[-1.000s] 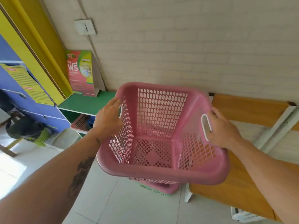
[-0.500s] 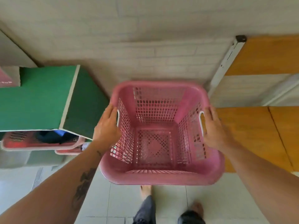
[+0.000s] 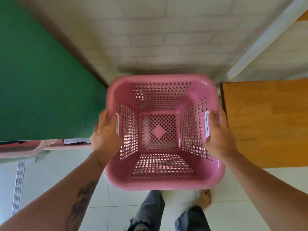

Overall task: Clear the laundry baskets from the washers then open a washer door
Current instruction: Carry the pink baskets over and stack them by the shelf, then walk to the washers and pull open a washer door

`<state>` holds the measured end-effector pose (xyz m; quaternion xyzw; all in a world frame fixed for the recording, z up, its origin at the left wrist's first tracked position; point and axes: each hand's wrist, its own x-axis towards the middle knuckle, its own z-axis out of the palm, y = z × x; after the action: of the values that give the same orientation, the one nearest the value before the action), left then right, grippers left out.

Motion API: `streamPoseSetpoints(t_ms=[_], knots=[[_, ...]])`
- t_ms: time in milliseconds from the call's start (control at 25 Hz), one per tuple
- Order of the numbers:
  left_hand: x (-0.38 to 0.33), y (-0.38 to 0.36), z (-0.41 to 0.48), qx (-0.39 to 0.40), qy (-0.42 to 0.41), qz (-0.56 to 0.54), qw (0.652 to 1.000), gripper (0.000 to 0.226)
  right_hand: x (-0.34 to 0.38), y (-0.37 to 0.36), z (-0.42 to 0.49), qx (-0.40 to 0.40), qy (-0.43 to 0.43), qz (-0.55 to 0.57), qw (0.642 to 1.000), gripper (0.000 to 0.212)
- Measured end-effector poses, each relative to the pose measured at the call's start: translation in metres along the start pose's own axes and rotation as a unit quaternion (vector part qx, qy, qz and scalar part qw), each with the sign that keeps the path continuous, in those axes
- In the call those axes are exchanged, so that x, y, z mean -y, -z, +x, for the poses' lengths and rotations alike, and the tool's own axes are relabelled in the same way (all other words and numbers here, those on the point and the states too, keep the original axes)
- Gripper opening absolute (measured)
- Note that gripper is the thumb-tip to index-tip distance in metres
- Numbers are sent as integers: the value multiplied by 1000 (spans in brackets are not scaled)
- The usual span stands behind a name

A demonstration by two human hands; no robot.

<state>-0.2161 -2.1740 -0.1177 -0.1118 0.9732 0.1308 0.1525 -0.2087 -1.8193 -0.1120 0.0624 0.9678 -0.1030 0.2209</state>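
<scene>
An empty pink laundry basket (image 3: 160, 180) with perforated walls and white handles sits low in the gap between a green shelf and a wooden bench, seen from straight above. My left hand (image 3: 105, 135) rests against its left side by the white handle. My right hand (image 3: 220, 137) is on the right side by the other handle. Whether the fingers still grip the handles is hard to tell; both palms press the outer rim. No washer is in view.
The green shelf top (image 3: 41, 80) stands on the left, with another pink basket (image 3: 21, 148) under it. The wooden bench (image 3: 266, 124) is on the right. A white brick wall (image 3: 158, 39) lies ahead. My legs and feet stand on the tiled floor (image 3: 50, 172) below.
The view has tilted further down and the basket has gone lower into the gap between shelf and bench. My hands have slid from gripping the handles to the basket's outer sides.
</scene>
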Motion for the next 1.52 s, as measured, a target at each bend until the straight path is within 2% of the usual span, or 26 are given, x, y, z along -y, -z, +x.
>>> streamPoseSetpoints(t_ms=[160, 280, 400, 600, 760, 920, 1120, 1280, 1320, 1440, 1520], knots=[[-4, 16, 0, 64, 0, 2, 998, 84, 1, 18, -4, 30, 7, 5, 999, 92], [-21, 42, 1, 121, 34, -36, 991, 76, 4, 49, -11, 73, 17, 46, 996, 73], [-51, 76, -5, 119, 33, -87, 988, 64, 6, 82, -31, 83, 1, 87, 993, 55], [-121, 139, -32, 121, -88, -110, 983, 57, -15, 144, -92, 67, -59, 114, 989, 66], [-196, 180, -59, 147, -168, -152, 963, 50, -57, 193, -157, 22, -102, 183, 978, 66], [-292, 196, -108, 149, -260, -125, 946, 45, -124, 231, -236, -39, -129, 242, 961, 64], [-435, 182, -213, 207, -338, -130, 909, 45, -248, 260, -360, -146, -210, 252, 933, 64], [-548, 160, -323, 208, -455, -43, 865, 21, -358, 267, -464, -191, -275, 230, 914, 68], [-570, 154, -346, 208, -470, -43, 857, 20, -379, 269, -487, -194, -288, 230, 909, 69], [-638, 134, -426, 220, -509, -26, 831, 39, -444, 271, -560, -216, -330, 215, 893, 70], [-679, 123, -471, 190, -558, 2, 808, 39, -486, 277, -599, -231, -359, 211, 880, 71]])
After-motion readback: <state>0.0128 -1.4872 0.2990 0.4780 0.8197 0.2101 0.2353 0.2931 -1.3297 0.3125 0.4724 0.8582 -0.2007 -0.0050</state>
